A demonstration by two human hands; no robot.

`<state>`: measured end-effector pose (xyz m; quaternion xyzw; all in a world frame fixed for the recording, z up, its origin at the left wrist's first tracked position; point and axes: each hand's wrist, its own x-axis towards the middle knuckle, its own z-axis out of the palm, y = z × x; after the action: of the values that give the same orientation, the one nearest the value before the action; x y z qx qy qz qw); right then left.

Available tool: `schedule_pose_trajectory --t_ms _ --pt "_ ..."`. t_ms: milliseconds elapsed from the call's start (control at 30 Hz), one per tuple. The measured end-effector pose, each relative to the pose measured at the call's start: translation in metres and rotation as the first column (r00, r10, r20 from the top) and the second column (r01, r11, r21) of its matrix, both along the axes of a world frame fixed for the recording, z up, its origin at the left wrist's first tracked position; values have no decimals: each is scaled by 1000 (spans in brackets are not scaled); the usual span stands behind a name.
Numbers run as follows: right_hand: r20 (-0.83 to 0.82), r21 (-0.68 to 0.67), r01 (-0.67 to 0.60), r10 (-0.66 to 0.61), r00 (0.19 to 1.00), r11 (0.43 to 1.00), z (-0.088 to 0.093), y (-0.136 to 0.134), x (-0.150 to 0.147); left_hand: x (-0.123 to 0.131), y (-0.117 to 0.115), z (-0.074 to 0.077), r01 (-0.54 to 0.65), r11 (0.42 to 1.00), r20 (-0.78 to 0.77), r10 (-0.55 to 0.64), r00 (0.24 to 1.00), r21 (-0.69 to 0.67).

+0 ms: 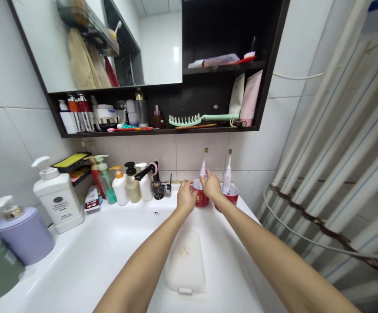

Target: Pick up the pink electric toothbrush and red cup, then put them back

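At the back right corner of the sink, my left hand closes on the left side of a red cup. A pale pink electric toothbrush rises upright from that cup. My right hand reaches over the cup, its thumb and fingertips closed on the toothbrush handle; part of the grip is hidden. Just right of it stands a second red cup with a white inside, holding another electric toothbrush. Below my forearms, a closed translucent white case lies in the sink.
The white sink has a black faucet at its back. Several pump bottles line the left rim. Above hangs a dark mirror cabinet with a green hairbrush on its shelf. White pipes run along the right.
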<state>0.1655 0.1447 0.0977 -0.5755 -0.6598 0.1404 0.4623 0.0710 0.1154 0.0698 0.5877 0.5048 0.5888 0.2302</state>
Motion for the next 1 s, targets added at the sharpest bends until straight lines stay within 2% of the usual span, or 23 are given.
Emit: schedule_pose_trajectory --t_ms 33,100,200,267,300,367,467,567,700,800,867,933,1000 --pt "-30 16 -21 22 999 1000 2 -10 -1 -1 -7 6 13 999 99 -10 995 -32" --pt "-76 29 -69 71 995 997 8 -36 -2 -3 -25 24 126 991 312 -107 944 -43" --pt "-207 72 -188 199 958 980 27 -86 -3 -5 -65 56 373 919 528 -380 759 126" --pt "-478 234 -400 463 747 886 43 -121 -4 -6 -95 77 471 849 539 -520 663 240" --pt "-540 284 -464 540 646 839 52 -137 -4 -6 -109 85 506 821 533 -561 633 263" --pt "-608 323 -525 598 522 787 64 -163 -5 -6 -132 96 546 794 532 -594 604 267" --pt "-652 320 -556 604 458 767 69 -181 -8 -6 -150 99 568 778 541 -610 579 270" --pt "-719 307 -544 565 406 781 64 -182 -11 -7 -152 93 561 783 588 -594 549 268" --pt "-835 244 -503 444 326 829 60 -175 -13 -10 -146 87 521 847 736 -421 531 109" --pt "-851 166 -512 385 357 843 60 -171 -14 -9 -142 87 587 810 755 -377 536 -12" --pt "-831 102 -521 361 424 847 57 -166 -16 -6 -138 86 644 762 744 -392 541 -67" --pt "-752 21 -475 327 573 880 49 -156 -15 -2 -132 83 664 740 733 -392 556 -107" --pt "-590 -25 -346 266 762 938 37 -141 -9 1 -125 76 662 736 723 -378 578 -145"
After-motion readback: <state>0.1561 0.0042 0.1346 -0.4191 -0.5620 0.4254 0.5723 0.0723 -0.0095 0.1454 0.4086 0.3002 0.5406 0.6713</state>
